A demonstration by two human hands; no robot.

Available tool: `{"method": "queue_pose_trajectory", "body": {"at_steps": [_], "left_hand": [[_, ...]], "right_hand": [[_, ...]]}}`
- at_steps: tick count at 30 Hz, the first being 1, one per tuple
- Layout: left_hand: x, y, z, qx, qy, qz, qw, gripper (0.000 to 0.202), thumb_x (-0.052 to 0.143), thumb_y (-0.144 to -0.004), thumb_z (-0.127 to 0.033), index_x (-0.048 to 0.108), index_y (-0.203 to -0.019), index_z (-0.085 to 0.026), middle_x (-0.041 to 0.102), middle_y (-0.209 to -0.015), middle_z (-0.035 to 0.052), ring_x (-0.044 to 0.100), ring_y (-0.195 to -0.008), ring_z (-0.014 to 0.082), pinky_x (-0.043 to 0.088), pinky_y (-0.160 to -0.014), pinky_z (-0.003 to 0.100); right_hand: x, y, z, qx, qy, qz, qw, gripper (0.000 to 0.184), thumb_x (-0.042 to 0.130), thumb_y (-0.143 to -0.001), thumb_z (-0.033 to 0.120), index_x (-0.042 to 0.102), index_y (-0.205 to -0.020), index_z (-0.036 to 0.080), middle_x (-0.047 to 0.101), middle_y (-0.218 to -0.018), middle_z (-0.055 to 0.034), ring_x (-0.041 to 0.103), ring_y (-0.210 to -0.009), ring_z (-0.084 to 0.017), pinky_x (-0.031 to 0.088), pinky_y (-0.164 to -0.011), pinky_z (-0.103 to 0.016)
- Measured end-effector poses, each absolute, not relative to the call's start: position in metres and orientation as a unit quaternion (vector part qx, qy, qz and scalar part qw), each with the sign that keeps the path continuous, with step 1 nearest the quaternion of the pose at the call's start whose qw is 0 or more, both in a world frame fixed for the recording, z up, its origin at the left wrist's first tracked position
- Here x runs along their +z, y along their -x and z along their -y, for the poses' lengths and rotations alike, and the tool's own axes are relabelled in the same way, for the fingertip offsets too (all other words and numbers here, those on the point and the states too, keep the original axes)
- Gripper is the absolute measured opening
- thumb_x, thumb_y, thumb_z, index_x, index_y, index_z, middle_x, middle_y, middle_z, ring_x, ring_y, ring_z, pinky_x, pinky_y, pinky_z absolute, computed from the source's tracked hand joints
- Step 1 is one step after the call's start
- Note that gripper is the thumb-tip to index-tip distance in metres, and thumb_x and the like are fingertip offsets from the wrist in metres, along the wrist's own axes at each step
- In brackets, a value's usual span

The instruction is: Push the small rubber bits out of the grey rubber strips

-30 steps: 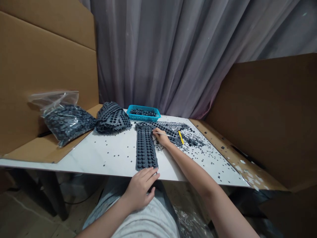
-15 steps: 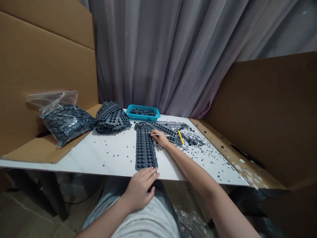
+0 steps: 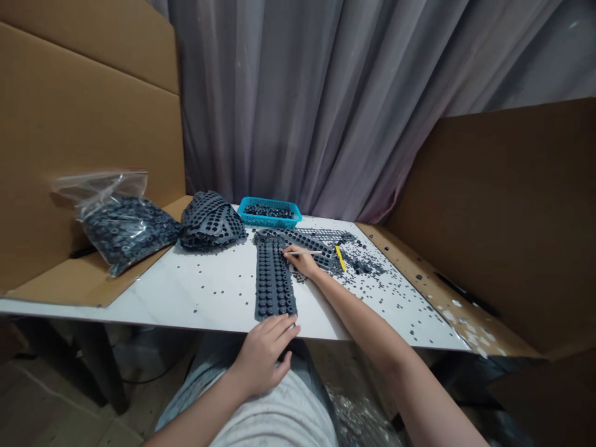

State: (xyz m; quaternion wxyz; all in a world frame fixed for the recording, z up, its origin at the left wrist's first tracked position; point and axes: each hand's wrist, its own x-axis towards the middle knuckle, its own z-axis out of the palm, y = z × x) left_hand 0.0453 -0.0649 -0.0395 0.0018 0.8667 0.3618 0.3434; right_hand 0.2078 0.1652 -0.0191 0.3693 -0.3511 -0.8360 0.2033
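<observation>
A dark grey rubber sheet (image 3: 274,279) with rows of round raised knobs lies lengthwise on the white table. At its near end rests my left hand (image 3: 270,344), fingers stretched out and laid over the sheet's edge, gripping nothing. My right hand (image 3: 302,259) is closed around a thin white pen-like stick (image 3: 307,252), at the right side of the sheet's upper part. The stick's tip is too small to make out. Beyond my right hand lies a strip with punched holes (image 3: 310,241), partly under the sheet's far end.
A blue basket (image 3: 270,221) of small dark parts stands at the back. Left of it are a heap of perforated sheets (image 3: 212,217) and a clear bag of dark rings (image 3: 128,230). Small discs (image 3: 372,292) and a yellow strip (image 3: 340,257) lie right. Cardboard walls (image 3: 503,217) flank the table.
My right hand and the stick have shifted very slightly on the sheet's right side. My left hand stays in place.
</observation>
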Motion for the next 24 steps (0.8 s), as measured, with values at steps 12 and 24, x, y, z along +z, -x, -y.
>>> {"method": "queue_pose_trajectory", "body": {"at_steps": [12,24], "left_hand": [[-0.0400,-0.0450,0.0648,0.337,-0.868,-0.364,0.000,0.047,0.051,-0.073,-0.016,0.054,-0.121,-0.019,0.055,-0.129,0.0051,0.052,-0.115,0.0240,0.045,-0.095,0.041],[-0.0386,-0.0453,0.0653,0.338,-0.868,-0.364,0.004,0.047,0.050,-0.073,-0.015,0.055,-0.120,-0.019,0.056,-0.128,0.0062,0.052,-0.114,0.0242,0.046,-0.095,0.041]], "right_hand": [[-0.0143,-0.2095,-0.1662,0.241,0.339,0.821,0.391,0.027,0.051,-0.085,0.043,0.060,-0.082,0.017,0.062,-0.078,-0.0049,0.057,-0.070,-0.016,0.044,-0.063,-0.026],[-0.0100,-0.2058,-0.1694,0.155,0.347,0.858,0.346,0.013,0.045,-0.087,0.026,0.056,-0.082,0.020,0.064,-0.079,-0.0019,0.057,-0.072,-0.016,0.041,-0.067,-0.025]]}}
